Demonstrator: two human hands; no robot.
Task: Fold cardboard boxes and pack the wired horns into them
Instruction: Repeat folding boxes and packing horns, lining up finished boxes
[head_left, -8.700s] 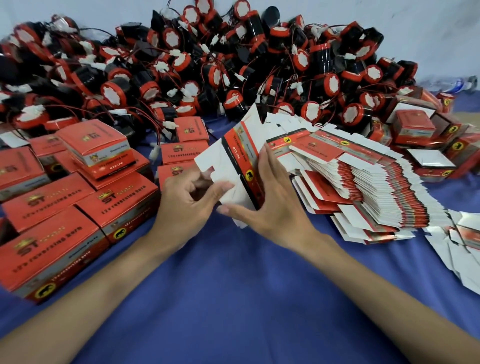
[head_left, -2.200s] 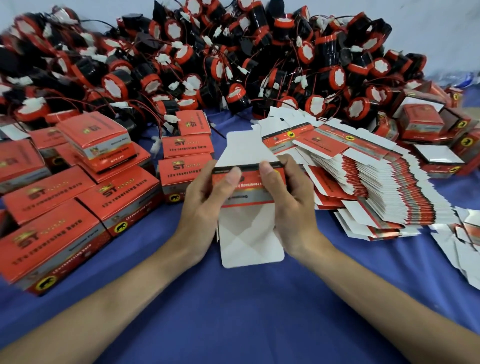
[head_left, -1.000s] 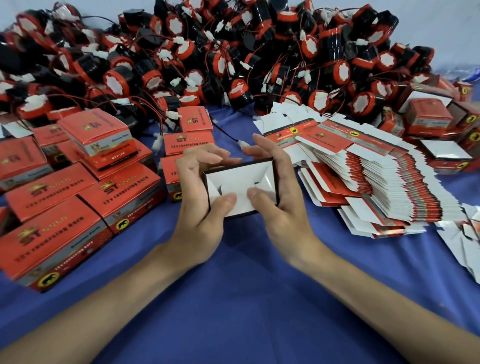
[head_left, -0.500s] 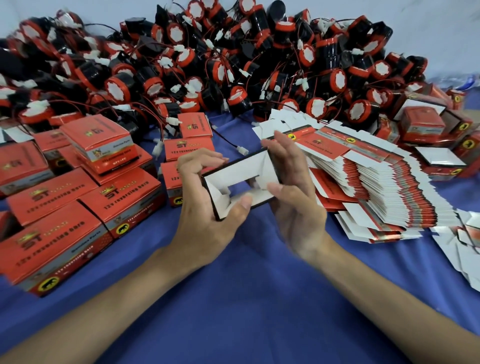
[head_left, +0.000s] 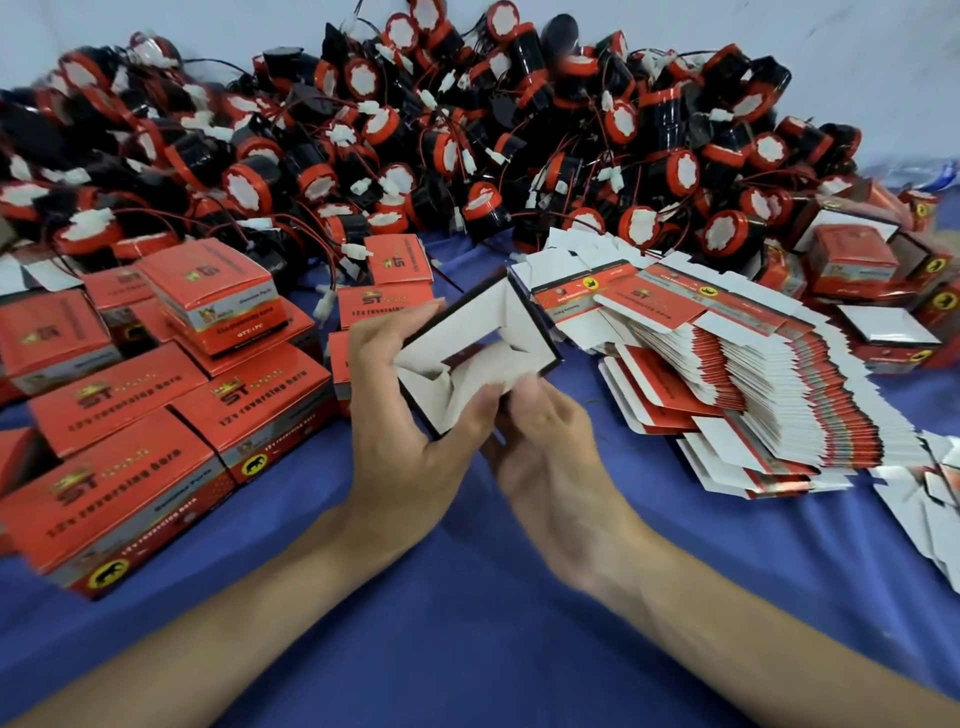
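**Item: carton in assembly.** One half-erected cardboard box (head_left: 470, 332), red and black outside, white inside, held above the blue cloth (head_left: 467, 597) at frame centre. The open mouth faces the viewer. The long axis runs from 8 o'clock to 2 o'clock. The inner flaps are partly turned in and the bottom is not yet closed.

**Left hand** (head_left: 410, 415): grips the box, fingers curled over the far-left edge and thumb on the near wall.

**Right hand** (head_left: 550, 457): palm up, fingers bent, tips at the near flap. Blur hides whether it pinches or only pushes.

**Stock:**
- Heap of wired horns (head_left: 415, 145), 10 to 2 o'clock, well beyond the box; the nearest pieces lie at 12.
- Flat box blanks (head_left: 753, 374), fanned out at 3 o'clock.
- Closed boxes (head_left: 119, 415), 8 to 9 o'clock.

**Note:** the left hand is further forward but occupied, so a reach straight ahead to 12 likely falls to the right hand once the flaps are seated.
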